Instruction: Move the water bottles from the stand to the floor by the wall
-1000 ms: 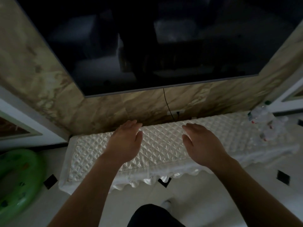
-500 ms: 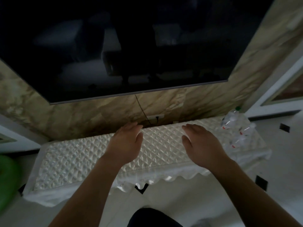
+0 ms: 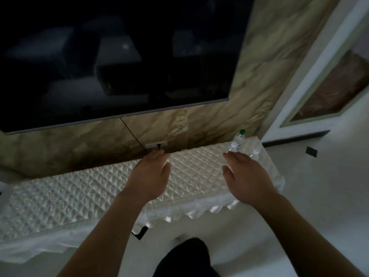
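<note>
Several clear water bottles (image 3: 238, 143) stand in a cluster at the right end of the low stand (image 3: 79, 194), which is draped in a quilted cream cover. One bottle has a green cap, the others pale caps. My right hand (image 3: 246, 176) hovers just in front of and left of the bottles, fingers apart, holding nothing and partly hiding the nearer bottles. My left hand (image 3: 149, 174) hovers over the middle of the stand, fingers apart and empty.
A large dark television (image 3: 111, 56) hangs on the marble wall above the stand, with a cable running down to a wall socket (image 3: 155, 145). Pale tiled floor (image 3: 319, 186) lies right of the stand, below a white-framed wall panel (image 3: 311, 100). My dark-clothed leg (image 3: 185, 258) is below.
The view has swung right: the bottles now sit close to my right hand, and the green object on the left floor has left the frame. Both hands keep the same spread pose.
</note>
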The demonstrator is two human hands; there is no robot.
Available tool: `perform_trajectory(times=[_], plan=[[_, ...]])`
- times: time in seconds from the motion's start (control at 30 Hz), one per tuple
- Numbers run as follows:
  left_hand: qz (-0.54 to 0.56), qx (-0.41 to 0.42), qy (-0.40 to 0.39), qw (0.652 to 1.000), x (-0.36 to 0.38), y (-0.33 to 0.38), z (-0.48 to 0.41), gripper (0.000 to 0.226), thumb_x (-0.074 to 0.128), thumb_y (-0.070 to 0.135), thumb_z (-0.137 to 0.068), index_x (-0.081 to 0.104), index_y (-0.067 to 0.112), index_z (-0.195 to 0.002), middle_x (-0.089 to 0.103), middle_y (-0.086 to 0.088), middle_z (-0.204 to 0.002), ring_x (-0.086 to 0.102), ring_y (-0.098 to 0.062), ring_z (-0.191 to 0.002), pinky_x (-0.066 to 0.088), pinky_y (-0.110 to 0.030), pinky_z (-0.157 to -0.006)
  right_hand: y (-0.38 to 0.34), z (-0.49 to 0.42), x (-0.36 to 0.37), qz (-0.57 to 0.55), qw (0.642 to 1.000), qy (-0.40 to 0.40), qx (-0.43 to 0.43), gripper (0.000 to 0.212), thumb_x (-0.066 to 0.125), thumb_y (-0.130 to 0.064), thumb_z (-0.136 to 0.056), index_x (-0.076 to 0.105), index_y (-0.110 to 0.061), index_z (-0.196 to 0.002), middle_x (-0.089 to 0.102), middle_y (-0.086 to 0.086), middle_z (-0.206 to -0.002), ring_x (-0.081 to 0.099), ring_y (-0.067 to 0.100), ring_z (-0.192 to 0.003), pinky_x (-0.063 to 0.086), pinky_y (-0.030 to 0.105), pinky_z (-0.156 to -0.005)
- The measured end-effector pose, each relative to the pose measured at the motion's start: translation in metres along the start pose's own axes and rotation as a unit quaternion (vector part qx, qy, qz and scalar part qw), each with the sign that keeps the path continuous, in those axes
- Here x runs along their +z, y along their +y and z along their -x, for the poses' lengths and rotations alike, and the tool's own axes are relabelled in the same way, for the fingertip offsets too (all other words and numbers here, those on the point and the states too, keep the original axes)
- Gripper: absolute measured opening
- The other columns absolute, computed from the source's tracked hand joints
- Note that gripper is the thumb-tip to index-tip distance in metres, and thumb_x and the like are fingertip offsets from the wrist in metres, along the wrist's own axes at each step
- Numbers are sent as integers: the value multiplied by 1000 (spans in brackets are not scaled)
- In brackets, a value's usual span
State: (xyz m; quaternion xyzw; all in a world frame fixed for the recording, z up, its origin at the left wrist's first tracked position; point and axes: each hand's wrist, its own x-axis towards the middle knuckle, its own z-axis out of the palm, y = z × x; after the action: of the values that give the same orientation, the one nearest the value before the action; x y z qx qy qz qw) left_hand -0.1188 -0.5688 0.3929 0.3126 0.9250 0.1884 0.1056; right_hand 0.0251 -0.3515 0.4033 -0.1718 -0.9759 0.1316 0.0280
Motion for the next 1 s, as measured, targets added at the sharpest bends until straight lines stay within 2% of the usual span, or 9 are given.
perform_trajectory(times=[0.17,0.27,0.4,0.6,0.73,0.87,1.0], plan=[[-7,16,-18,1000,26,43,-32,44,36,33,-102,44,22,-144,36,1,-154,26,-13,-144,18,-28,-116,52,-3,-6,-1,1000,-8,14,46,39,-35,-96,51,-13,-135,60,6,-130,54,20,-120,45,40,-100],[-7,16,-30,999,43,69,-57,45,36,34,-102,43,22,-144,36,1,-154,27,-14,-144,20,-32,-118,83,-9,-8,18,999,-24,14,49,35,-37,-96,47,-13,-138,56,7,-136,50,22,-126,42,39,-104],[1,29,-41,999,66,103,-94,44,36,32,-102,43,20,-144,36,0,-154,27,-14,-143,20,-31,-117,131,-29,-12,20,999,-27,29,46,40,-34,-98,46,-15,-140,54,5,-137,48,20,-127,37,35,-105],[7,1,-52,999,100,134,-154,45,34,34,-102,42,23,-145,34,1,-155,26,-15,-144,19,-32,-119,198,-76,-19,25,998,-48,31,48,36,-37,-99,41,-17,-143,48,2,-144,42,17,-133,33,33,-109],[-13,1,-58,998,112,150,-186,58,17,45,-99,40,20,-146,35,-1,-155,24,-15,-145,18,-32,-120,229,-114,-28,27,998,-61,19,49,36,-37,-99,39,-17,-144,46,4,-147,40,19,-135,32,34,-110],[4,-16,-39,999,111,166,-210,54,26,42,-96,46,22,-142,40,-1,-152,30,-15,-142,24,-33,-117,250,-142,-34,35,998,-54,0,48,37,-36,-99,42,-16,-142,49,4,-143,43,19,-132,35,33,-106],[-4,-37,-39,999,109,177,-223,44,36,35,-101,45,23,-143,37,0,-153,29,-14,-143,23,-34,-118,267,-160,-36,23,997,-63,-27,45,41,-34,-97,49,-14,-137,56,6,-135,50,20,-123,41,36,-101]])
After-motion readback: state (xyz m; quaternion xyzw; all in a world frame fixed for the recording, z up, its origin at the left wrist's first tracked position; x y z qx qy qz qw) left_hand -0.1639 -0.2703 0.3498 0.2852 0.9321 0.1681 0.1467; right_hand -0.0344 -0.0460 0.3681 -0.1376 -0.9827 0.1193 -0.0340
